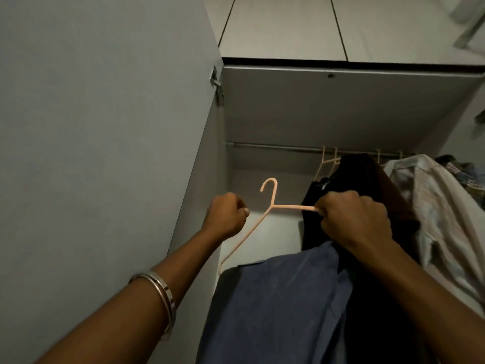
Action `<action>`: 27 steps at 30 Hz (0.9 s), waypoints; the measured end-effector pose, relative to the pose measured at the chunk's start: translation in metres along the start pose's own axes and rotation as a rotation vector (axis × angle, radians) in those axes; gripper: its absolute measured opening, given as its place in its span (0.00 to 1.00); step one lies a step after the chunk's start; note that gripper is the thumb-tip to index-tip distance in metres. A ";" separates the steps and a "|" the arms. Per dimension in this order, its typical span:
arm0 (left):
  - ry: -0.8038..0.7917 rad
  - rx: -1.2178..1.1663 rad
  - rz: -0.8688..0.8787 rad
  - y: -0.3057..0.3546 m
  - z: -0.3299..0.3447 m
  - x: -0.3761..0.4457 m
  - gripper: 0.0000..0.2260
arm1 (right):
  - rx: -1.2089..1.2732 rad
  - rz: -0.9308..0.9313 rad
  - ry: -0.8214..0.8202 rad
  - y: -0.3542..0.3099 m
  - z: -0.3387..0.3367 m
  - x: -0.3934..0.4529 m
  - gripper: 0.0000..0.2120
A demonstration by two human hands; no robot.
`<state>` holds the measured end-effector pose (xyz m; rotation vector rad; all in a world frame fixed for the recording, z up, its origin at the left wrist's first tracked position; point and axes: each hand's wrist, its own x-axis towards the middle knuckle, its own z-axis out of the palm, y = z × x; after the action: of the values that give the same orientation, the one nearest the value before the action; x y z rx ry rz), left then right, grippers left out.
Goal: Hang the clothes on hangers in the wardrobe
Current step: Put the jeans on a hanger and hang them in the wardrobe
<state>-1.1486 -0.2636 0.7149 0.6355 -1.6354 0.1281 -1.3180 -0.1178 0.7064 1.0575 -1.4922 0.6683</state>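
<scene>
Open grey wardrobe (pixel 341 106) — rail (pixel 275 146) with hung clothes at right. Right hand (pixel 354 219) pinches peach hanger (pixel 262 222) arm, blue garment (pixel 275 306) below; left hand (pixel 228 215) curled — hold unclear.

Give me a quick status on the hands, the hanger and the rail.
Right hand grips peach hanger arm plus dark garment. Left hand curled beside hanger, contact unclear. Hanger off rail; rail's left stretch bare.

Bare forearms, two silver bangles (pixel 160 298) round the left wrist.
</scene>
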 end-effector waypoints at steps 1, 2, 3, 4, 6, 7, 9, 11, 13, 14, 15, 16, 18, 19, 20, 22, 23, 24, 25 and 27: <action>0.015 0.048 0.031 -0.002 -0.003 0.010 0.08 | 0.003 0.020 0.017 -0.004 0.004 0.014 0.08; 0.035 0.088 0.054 -0.008 -0.006 0.022 0.08 | 0.012 0.033 0.030 -0.012 0.010 0.031 0.08; 0.060 0.120 0.069 -0.012 -0.006 0.034 0.08 | 0.014 0.044 0.049 -0.018 0.014 0.047 0.09; 0.082 0.145 0.074 -0.017 -0.005 0.049 0.07 | 0.020 0.051 0.063 -0.026 0.019 0.066 0.09; 0.115 0.183 0.076 -0.023 -0.002 0.072 0.06 | 0.032 0.068 0.102 -0.037 0.027 0.099 0.12; 0.134 0.194 0.079 -0.026 0.000 0.082 0.06 | 0.027 0.070 0.125 -0.042 0.032 0.113 0.12; 0.194 0.194 0.095 -0.031 0.001 0.101 0.07 | 0.023 0.072 0.159 -0.049 0.043 0.143 0.11; 0.224 0.172 0.114 -0.031 0.000 0.119 0.08 | 0.037 0.090 0.173 -0.053 0.052 0.169 0.10; 0.257 0.103 0.140 -0.026 -0.006 0.136 0.07 | 0.072 0.103 0.224 -0.055 0.065 0.191 0.08; 0.280 0.062 0.153 -0.023 -0.011 0.143 0.07 | 0.095 0.111 0.253 -0.055 0.072 0.200 0.07; 0.294 0.026 0.160 -0.020 -0.017 0.150 0.06 | 0.117 0.125 0.270 -0.056 0.078 0.208 0.06; 0.296 0.006 0.165 -0.017 -0.023 0.155 0.06 | 0.142 0.134 0.285 -0.057 0.083 0.216 0.06; 0.285 0.022 0.177 -0.011 -0.030 0.165 0.06 | 0.217 0.150 0.326 -0.058 0.094 0.234 0.07; 0.286 0.027 0.181 -0.009 -0.034 0.170 0.06 | 0.254 0.158 0.345 -0.057 0.096 0.242 0.08; 0.298 0.019 0.178 -0.007 -0.037 0.176 0.05 | 0.277 0.154 0.366 -0.058 0.098 0.252 0.10; 0.315 -0.032 0.152 -0.008 -0.039 0.185 0.04 | 0.270 0.132 0.384 -0.063 0.102 0.265 0.11; 0.319 -0.048 0.135 -0.009 -0.037 0.189 0.04 | 0.272 0.122 0.384 -0.067 0.104 0.272 0.11; 0.315 -0.054 0.120 -0.011 -0.035 0.190 0.04 | 0.282 0.115 0.376 -0.071 0.106 0.277 0.12; 0.302 -0.044 0.107 -0.014 -0.030 0.193 0.04 | 0.299 0.110 0.367 -0.074 0.109 0.283 0.13; 0.264 -0.015 0.093 -0.018 -0.023 0.197 0.04 | 0.356 0.102 0.361 -0.079 0.113 0.296 0.14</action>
<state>-1.1260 -0.3330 0.9007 0.5081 -1.4092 0.2560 -1.2894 -0.3239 0.9582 1.0605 -1.1410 1.1639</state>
